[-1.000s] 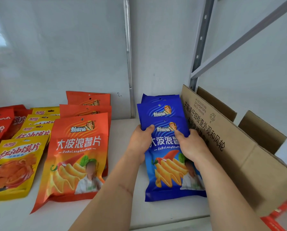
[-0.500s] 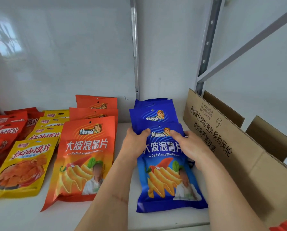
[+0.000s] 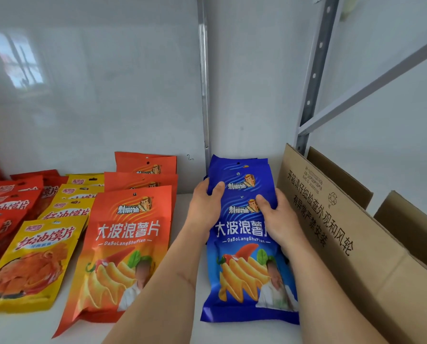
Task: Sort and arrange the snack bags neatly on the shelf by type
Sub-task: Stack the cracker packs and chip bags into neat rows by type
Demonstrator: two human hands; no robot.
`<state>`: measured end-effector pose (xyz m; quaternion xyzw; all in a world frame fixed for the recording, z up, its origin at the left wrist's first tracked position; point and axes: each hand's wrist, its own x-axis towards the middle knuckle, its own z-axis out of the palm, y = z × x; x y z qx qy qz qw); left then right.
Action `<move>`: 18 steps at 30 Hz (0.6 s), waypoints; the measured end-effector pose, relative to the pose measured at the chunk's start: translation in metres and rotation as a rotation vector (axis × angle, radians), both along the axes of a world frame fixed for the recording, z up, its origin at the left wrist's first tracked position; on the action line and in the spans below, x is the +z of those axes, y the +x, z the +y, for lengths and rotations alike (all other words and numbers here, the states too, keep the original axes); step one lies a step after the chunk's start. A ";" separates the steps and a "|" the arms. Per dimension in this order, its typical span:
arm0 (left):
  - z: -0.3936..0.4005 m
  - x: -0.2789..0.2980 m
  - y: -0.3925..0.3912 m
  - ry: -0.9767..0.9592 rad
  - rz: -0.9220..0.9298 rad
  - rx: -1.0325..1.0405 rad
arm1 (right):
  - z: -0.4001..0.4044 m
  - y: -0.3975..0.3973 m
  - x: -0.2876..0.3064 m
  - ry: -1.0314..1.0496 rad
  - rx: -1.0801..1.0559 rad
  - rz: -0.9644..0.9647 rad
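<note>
Both my hands grasp the stack of blue snack bags at centre frame.

My left hand (image 3: pixel 203 207) curls round the left edge of the blue bags (image 3: pixel 248 244), thumb on top; my right hand (image 3: pixel 278 219) clasps the right edge likewise. The stack lies flat on the white shelf (image 3: pixel 182 328), overlapping toward the back wall. Left of it lie orange bags (image 3: pixel 125 247), then yellow bags (image 3: pixel 37 259), then red bags (image 3: pixel 6 202) at the left edge. A cardboard box (image 3: pixel 351 244) stands just beside the stack on the right.
</note>
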<state>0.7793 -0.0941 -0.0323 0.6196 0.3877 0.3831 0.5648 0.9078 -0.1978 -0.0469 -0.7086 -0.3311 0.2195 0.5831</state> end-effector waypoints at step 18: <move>-0.041 -0.050 -0.016 -0.007 0.099 0.071 | -0.025 0.001 -0.017 -0.097 0.199 0.310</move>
